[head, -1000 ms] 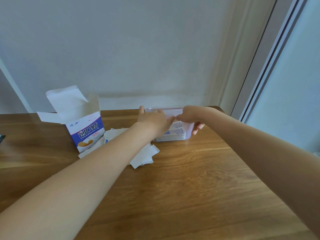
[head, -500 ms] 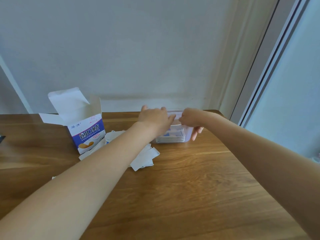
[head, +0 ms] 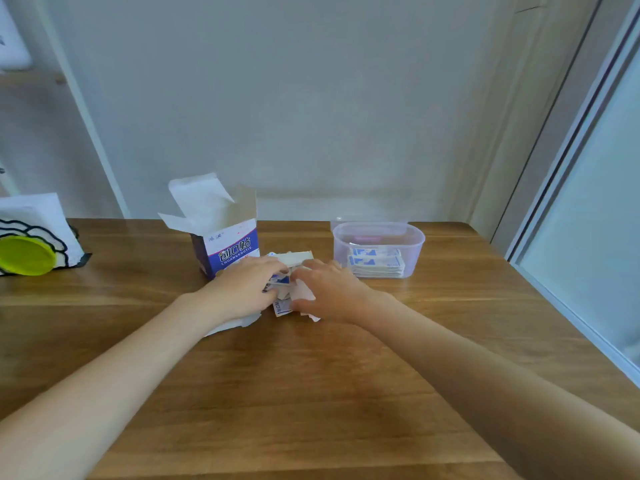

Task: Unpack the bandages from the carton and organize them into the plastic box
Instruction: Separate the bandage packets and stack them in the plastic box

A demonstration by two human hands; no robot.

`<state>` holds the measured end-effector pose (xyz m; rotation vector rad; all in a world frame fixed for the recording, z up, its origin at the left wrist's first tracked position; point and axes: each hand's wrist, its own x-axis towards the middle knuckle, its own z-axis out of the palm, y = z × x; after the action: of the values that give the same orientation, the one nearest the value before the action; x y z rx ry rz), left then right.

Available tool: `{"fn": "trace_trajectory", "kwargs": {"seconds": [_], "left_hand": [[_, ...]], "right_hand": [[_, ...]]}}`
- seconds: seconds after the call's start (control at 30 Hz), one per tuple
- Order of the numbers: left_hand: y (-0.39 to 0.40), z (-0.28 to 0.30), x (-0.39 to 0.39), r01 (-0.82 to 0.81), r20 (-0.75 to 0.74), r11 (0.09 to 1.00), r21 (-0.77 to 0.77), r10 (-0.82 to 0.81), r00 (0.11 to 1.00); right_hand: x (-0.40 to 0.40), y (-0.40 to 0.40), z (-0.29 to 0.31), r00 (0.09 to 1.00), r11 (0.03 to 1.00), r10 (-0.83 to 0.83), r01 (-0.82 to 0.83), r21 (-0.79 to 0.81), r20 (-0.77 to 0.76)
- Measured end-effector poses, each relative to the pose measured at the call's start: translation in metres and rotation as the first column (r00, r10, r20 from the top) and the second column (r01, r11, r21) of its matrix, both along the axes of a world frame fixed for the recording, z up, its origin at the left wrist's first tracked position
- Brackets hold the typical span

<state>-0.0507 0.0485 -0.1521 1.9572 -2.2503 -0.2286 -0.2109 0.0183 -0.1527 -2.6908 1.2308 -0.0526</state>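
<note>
Head view, looking down on a brown wooden table (head: 311,393). Stood upright near the far edge: a white-and-blue cardboard bandage carton (head: 230,249), top flaps open, printed with large white characters and the Latin line "CHUANGKOUTIE" on the blue band; small handwritten-looking marks above on the white, too blurred to read. Just right of the carton, in front of it: a loose heap of white-and-blue wrapped bandages (head: 287,296) lying on the tabletop, a few showing small blue print, not legible. Left hand (head: 247,289) laid over the left side of the heap, fingers curled down onto the wrappers. Right hand (head: 323,291) on the right side, fingers bent over the pile, thumb near a printed strip at the front; whether either hand truly gripped a bandage or merely pressed on the pile, cannot tell. To the right, apart from the hands: a clear oval plastic box (head: 414,237), lidless, holding a flat stack of wrapped bandages with blue markings. At the far left edge: a white paper bag with black outline drawing and a lime-green disc (head: 26,254). Wide bare wood in front, between the forearms; table's right edge running close along a pale sliding-door frame (head: 568,140); pale wall (head: 311,98) directly behind carton and box.
</note>
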Motion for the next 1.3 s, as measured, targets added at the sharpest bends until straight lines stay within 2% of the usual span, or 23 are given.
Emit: {"fn": "trace_trajectory", "kwargs": {"seconds": [0.1,0.23,0.37,0.47,0.53,0.6,0.67,0.73,0.87,0.97,1.07,1.17,1.23,1.3], "left_hand": [[0.010,-0.005,0.007,0.033,0.054,0.999,-0.004,-0.033,0.998],[0.013,-0.005,0.001,0.017,0.118,1.000,0.022,-0.019,0.993],[0.012,0.000,-0.004,-0.003,0.088,0.999,-0.037,0.006,0.996],[0.013,0.007,-0.014,-0.021,-0.095,0.994,-0.104,0.011,0.995],[0.013,0.013,-0.024,-0.029,-0.276,0.993,-0.115,-0.004,0.961],[0.013,0.019,-0.033,-0.039,-0.476,0.996,-0.085,-0.007,0.880],[0.013,0.023,-0.038,-0.048,-0.654,0.998,-0.051,0.003,0.756],[0.014,0.026,-0.039,-0.073,-0.712,0.997,-0.031,0.029,0.701],[0.017,0.027,-0.038,-0.061,-0.690,0.998,0.034,0.068,0.721],[0.016,0.025,-0.038,-0.077,-0.670,0.996,0.050,0.090,0.737],[0.013,0.025,-0.037,-0.114,-0.655,0.992,0.047,0.117,0.747],[0.009,0.026,-0.038,-0.138,-0.699,0.988,0.062,0.142,0.701],[0.008,0.026,-0.040,-0.127,-0.712,0.988,0.084,0.149,0.686],[0.011,0.024,-0.042,-0.102,-0.702,0.986,0.130,0.164,0.693]], "right_hand": [[0.001,0.009,-0.010,0.999,0.999,-0.015,0.013,0.045,0.050],[-0.011,0.016,-0.013,0.996,0.994,0.031,-0.021,-0.110,0.089],[-0.025,0.011,-0.014,0.959,0.986,0.038,0.010,-0.168,0.280],[-0.028,0.010,-0.002,0.876,0.985,0.024,0.061,-0.160,0.482],[-0.027,0.009,0.009,0.775,0.986,-0.049,0.138,-0.093,0.630],[-0.026,0.009,0.022,0.651,0.981,-0.156,0.191,0.039,0.743],[-0.029,0.010,0.030,0.544,0.963,-0.269,0.171,0.209,0.795],[-0.032,0.010,0.031,0.501,0.935,-0.349,0.133,0.328,0.792],[-0.035,0.009,0.028,0.496,0.906,-0.416,0.155,0.393,0.762],[-0.032,0.011,0.027,0.531,0.896,-0.428,0.141,0.422,0.731],[-0.029,0.014,0.029,0.625,0.899,-0.393,0.105,0.426,0.675],[-0.030,0.013,0.029,0.738,0.942,-0.321,0.182,0.283,0.594],[-0.032,0.009,0.027,0.721,0.939,-0.343,0.248,0.239,0.602],[-0.034,0.010,0.026,0.660,0.918,-0.397,0.267,0.295,0.638]]}}
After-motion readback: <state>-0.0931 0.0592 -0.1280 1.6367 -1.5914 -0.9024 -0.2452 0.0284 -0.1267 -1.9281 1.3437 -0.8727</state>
